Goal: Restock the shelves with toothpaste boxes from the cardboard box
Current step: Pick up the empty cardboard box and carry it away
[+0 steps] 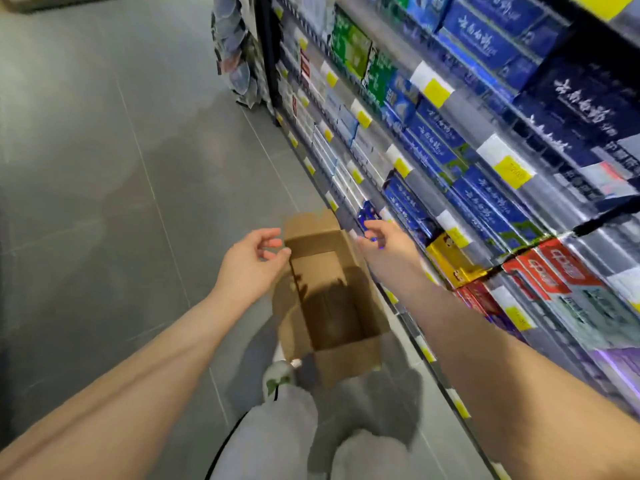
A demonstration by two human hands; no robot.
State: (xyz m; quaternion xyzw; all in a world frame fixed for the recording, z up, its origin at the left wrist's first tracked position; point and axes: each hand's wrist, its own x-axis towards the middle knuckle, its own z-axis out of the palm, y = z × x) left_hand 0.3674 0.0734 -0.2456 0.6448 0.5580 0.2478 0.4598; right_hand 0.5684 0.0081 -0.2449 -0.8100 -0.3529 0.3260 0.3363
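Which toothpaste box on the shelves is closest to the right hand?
The small shiny blue toothpaste box at the right hand's fingertips, on the low shelf beside the open brown cardboard box.

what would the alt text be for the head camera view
A person's two bare hands reach over an open cardboard box on a grey shop floor; the left hand is empty, the right hand is by a blue toothpaste box near stocked shelves.

retail shop aisle: tall metal shelving unit [460, 109] packed with blue, green, red toothpaste boxes [485, 39], yellow-white price tags [434, 86] along its edges, grey tiled floor [104, 168] beside it
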